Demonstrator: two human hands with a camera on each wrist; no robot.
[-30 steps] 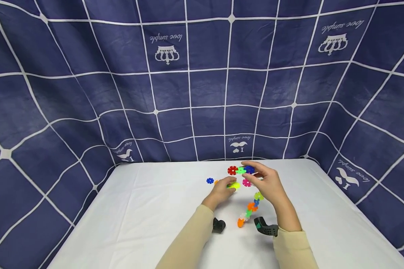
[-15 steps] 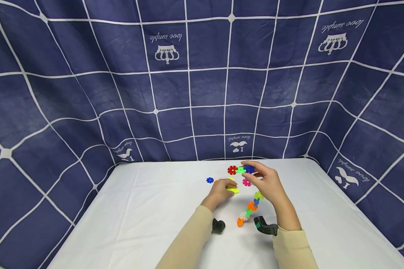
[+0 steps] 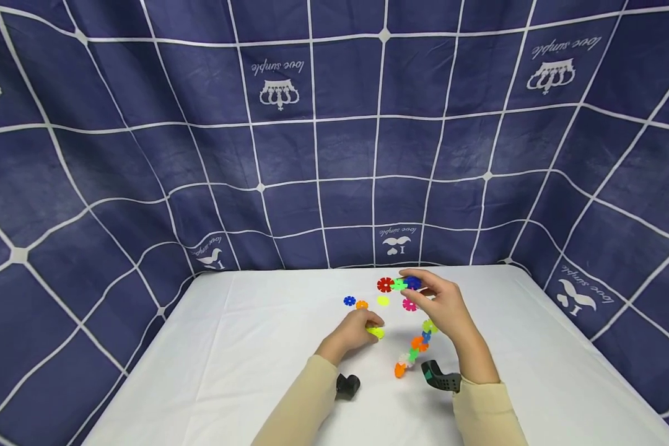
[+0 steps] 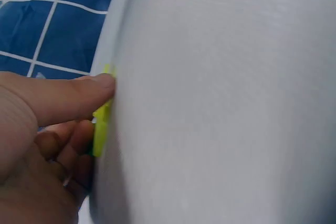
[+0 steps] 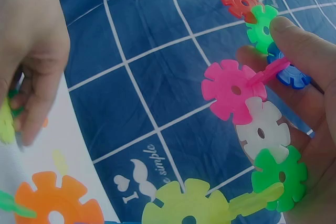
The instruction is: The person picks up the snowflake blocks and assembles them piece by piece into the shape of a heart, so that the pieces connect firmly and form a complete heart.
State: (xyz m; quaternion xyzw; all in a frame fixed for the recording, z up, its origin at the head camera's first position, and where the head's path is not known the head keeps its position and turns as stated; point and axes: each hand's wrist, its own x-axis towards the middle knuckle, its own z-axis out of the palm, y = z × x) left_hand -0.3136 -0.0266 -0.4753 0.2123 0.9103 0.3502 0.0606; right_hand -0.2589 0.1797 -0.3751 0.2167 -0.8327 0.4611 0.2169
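Note:
In the head view my right hand (image 3: pixel 446 303) holds up a chain of notched plastic snowflake discs. Its thumb and fingers pinch near the green disc (image 5: pixel 262 29) and blue disc (image 5: pixel 289 71). A red disc (image 3: pixel 386 285) forms the upper end. Below hang a pink disc (image 5: pixel 236 89), a white disc (image 5: pixel 262 132) and several more, down to an orange disc (image 3: pixel 399 370). My left hand (image 3: pixel 348 334) pinches a yellow disc (image 4: pixel 100 135) low over the white tabletop, left of the chain. A bit of green shows behind its fingers in the right wrist view.
On the white-covered table (image 3: pixel 245 359) lie a loose blue disc (image 3: pixel 349 300), an orange disc (image 3: pixel 362 305) and a yellow disc (image 3: pixel 383 300), beyond my left hand. Black devices (image 3: pixel 439 376) sit at both wrists. A blue checked curtain (image 3: pixel 345 148) encloses the back and sides.
My left hand has drawn back toward me and to the left with the yellow disc, uncovering the loose orange and yellow discs. The right hand and chain have stayed nearly still.

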